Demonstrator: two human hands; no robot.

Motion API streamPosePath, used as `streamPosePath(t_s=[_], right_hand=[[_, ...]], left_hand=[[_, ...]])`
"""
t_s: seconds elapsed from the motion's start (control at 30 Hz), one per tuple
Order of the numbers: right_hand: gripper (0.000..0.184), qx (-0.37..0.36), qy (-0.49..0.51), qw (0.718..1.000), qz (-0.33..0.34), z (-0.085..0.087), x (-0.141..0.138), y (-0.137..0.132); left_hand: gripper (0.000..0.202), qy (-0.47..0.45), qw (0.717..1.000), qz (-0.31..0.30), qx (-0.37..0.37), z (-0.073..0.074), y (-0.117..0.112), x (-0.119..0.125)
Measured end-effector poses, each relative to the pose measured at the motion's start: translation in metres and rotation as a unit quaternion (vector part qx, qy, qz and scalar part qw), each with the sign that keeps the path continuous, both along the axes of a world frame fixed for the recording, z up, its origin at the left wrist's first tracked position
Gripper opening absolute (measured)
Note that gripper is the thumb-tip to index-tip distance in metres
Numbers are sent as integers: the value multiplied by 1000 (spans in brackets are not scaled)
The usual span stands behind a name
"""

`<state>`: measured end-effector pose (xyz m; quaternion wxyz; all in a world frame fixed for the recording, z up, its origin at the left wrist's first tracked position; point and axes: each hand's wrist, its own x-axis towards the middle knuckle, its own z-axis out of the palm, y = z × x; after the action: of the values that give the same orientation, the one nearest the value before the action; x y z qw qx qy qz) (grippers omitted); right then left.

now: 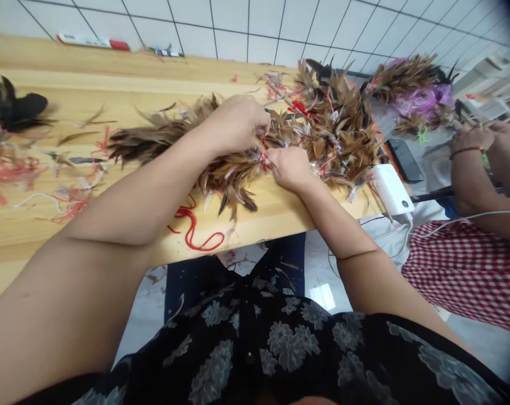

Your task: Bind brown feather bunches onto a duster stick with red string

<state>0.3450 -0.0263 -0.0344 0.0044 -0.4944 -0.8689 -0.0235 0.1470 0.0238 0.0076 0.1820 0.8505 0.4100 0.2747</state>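
Note:
A bundle of brown feathers [153, 138] lies across the wooden table in front of me. Red string [265, 153] is wound round its quill end. My left hand [243, 125] is over the bundle, its fingers closed on the string, which stretches down from them. Against the quill end my right hand [292, 167] is closed, thumb and forefinger pinching the bundle where the string crosses it. The fingertips of both hands are partly hidden. A loose length of red cord [191, 229] curls at the table's near edge.
More tied feather bundles [339, 124] are piled to the right, beside a white power bank [392, 190] and a black phone [405, 161]. Feather and red string scraps [10, 171] litter the left. A marker [93, 42] lies by the tiled wall. A co-worker's hands [474, 138] are at far right.

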Motion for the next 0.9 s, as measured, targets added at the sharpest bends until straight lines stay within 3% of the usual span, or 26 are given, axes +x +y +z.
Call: streamPosePath(t_s=[0.17, 0.27, 0.33, 0.43, 0.5, 0.57, 0.6, 0.67, 0.73, 0.77, 0.8, 0.83, 0.9], right_hand=[[53, -59, 56, 995, 61, -1, 5, 0], [53, -74, 103, 987, 97, -7, 11, 7], [49, -69, 118, 986, 94, -11, 14, 11], [43, -59, 142, 986, 66, -15, 17, 16], [42, -66, 197, 977, 49, -19, 20, 20], [45, -85, 298, 950, 34, -22, 22, 24], [48, -99, 364, 926, 24, -23, 23, 26], [53, -148, 509, 848, -5, -22, 24, 28], [53, -207, 635, 743, -41, -15, 23, 26], [52, -235, 683, 689, -59, -10, 22, 24], [50, -263, 718, 641, -73, -5, 21, 22], [49, -292, 741, 600, -84, 1, 21, 19], [46, -358, 759, 536, -92, 11, 21, 13]], left_hand=[[15, 47, 990, -21, -132, 21, 9, -30], [19, 21, 986, -34, -162, 26, 11, -43], [28, 56, 991, 10, -120, 31, 4, -42], [33, 173, 979, 106, 9, 50, -22, -30], [42, 156, 973, 126, 110, 69, -47, -23], [47, 53, 975, 94, 195, 89, -73, -23], [46, -5, 976, 40, 213, 97, -83, -27], [35, -51, 973, -155, 165, 108, -95, -36], [30, 32, 941, -335, 29, 110, -94, -43], [30, 100, 923, -369, -35, 107, -89, -43], [32, 160, 918, -354, -78, 101, -81, -41], [34, 190, 932, -295, -96, 94, -73, -37], [34, 158, 979, -114, -62, 72, -55, -24]])
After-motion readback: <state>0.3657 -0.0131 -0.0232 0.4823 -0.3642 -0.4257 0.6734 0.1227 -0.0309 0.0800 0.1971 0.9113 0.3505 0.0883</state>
